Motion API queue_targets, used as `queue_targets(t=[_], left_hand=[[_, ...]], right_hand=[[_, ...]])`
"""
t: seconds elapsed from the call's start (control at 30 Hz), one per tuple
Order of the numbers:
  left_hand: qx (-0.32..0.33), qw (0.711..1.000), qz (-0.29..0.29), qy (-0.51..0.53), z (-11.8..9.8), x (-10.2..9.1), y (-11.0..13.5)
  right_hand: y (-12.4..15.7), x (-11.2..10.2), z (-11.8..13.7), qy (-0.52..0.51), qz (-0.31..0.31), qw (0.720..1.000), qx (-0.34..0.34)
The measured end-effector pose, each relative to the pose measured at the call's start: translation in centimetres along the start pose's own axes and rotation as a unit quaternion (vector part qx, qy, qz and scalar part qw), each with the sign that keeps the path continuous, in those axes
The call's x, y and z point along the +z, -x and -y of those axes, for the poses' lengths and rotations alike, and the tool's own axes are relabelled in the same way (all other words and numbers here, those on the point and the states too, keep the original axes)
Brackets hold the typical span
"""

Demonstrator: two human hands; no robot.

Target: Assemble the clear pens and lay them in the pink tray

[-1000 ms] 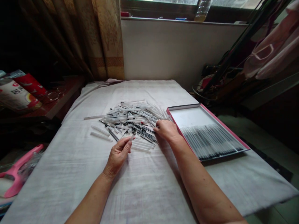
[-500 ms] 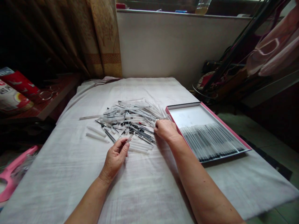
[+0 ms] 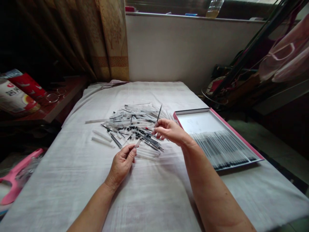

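Note:
My left hand (image 3: 122,165) is closed around a clear pen barrel (image 3: 138,143), whose end sticks up past the thumb. Pinched in the fingers of my right hand (image 3: 170,131) is a thin dark pen refill (image 3: 159,112), raised upright above the pile. Between and beyond both hands spreads a loose pile of pen parts (image 3: 135,115), with clear barrels, dark refills and small black pieces. To the right lies an open shallow box (image 3: 238,137) with a pink edge. Assembled-looking pens (image 3: 223,146) fill its near part in a row.
A pale cloth (image 3: 149,199) covers the table. On the left, a dark side table (image 3: 58,106) bears glasses (image 3: 54,96) and a food tub (image 3: 18,98). A pink plastic object (image 3: 20,172) is at the lower left. Behind stand a wall and a curtain (image 3: 114,48).
My right hand has lifted from the pile's right side, and a dark refill now stands up from its fingers. My left hand keeps the barrel. The view has shifted slightly.

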State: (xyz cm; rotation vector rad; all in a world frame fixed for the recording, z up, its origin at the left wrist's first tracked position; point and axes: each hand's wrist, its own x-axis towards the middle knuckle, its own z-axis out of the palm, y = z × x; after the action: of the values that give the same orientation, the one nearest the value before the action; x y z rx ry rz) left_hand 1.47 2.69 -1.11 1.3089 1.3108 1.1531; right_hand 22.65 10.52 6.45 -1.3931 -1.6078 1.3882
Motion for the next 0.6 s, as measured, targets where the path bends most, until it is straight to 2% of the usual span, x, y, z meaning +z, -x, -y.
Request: queue_targets(t=[0.13,0.23,0.37,0.47,0.6], left_hand=[[0.016,1.000,-0.021,0.011,0.3,0.0,-0.1],[0.043,0.998,-0.054,0.005,0.5,-0.1,-0.2],[0.087,0.991,-0.094,-0.041,0.7,-0.6,-0.5],[0.114,0.986,-0.097,-0.070,0.8,-0.9,-0.6],[0.142,0.982,-0.085,-0.087,0.6,-0.8,-0.6]], right_hand=[[0.6,-0.1,0.8,0.002,-0.034,0.999,-0.028],[1.2,-1.4,0.9,-0.002,-0.073,0.995,-0.062],[1.8,-2.9,0.9,-0.062,-0.104,0.987,-0.106],[2.0,-3.1,0.9,-0.099,-0.118,0.981,-0.120],[1.8,-2.6,1.0,-0.101,-0.099,0.981,-0.132]])
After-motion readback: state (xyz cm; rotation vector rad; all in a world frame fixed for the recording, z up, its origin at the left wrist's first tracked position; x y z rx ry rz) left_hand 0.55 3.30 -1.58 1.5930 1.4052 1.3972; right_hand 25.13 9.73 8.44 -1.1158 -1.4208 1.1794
